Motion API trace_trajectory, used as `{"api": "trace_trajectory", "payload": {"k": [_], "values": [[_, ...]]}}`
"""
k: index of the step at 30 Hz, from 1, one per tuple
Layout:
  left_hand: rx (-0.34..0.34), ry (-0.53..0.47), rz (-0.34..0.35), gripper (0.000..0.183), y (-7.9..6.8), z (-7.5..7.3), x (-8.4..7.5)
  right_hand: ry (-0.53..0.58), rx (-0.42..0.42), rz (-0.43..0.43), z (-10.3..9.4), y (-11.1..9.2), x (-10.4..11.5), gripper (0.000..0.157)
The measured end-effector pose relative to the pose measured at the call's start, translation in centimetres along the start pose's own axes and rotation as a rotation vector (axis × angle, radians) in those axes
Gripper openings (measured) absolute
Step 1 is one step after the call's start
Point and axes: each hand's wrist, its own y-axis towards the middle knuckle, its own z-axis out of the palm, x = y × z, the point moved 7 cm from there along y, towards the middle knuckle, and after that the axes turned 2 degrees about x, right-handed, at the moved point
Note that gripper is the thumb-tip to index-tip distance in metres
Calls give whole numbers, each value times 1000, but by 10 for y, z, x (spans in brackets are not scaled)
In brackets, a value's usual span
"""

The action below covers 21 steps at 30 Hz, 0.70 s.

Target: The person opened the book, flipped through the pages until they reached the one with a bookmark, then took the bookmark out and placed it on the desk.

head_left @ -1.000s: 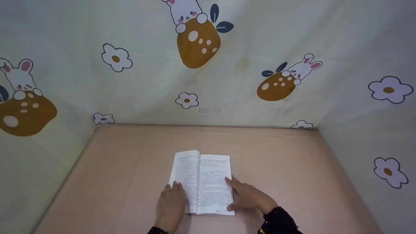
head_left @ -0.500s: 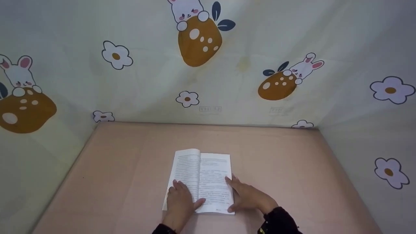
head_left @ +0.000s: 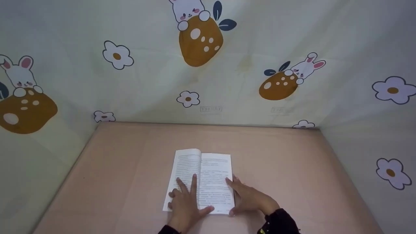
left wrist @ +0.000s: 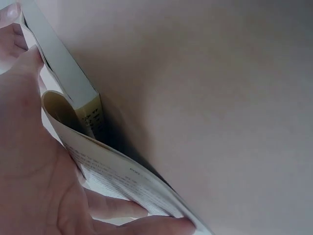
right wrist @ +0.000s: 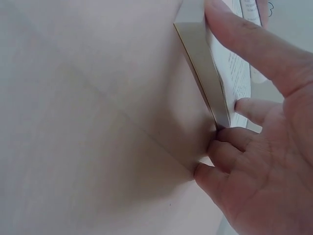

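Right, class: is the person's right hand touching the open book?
Touching. The right wrist view shows it: the right hand has one fingertip against the open book, on its page.

Head view: from above the near side, facing forward and down, far enough back to take in the tabletop (head_left: 113, 182), patterned wall (head_left: 148, 92), open book (head_left: 216, 182), left hand (head_left: 186, 205) and right hand (head_left: 252, 196).
Left wrist view: close up, looking past the left hand at the book's edge, tabletop filling the right side.
Right wrist view: likewise close, past the right hand, tabletop filling the left.
Head and left wrist share: left hand, book.
Head and right wrist share: right hand, book.
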Motion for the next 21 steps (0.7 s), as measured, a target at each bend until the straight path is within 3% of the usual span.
{"api": "trace_trajectory", "payload": {"k": [13,21], "values": [[38,-13,-12,114,-1,3,0,36,-6,-15,2,1,1,106],[70,-15,31,92,-1,3,-2,24,-24,-43,-1,2,4,103]]}}
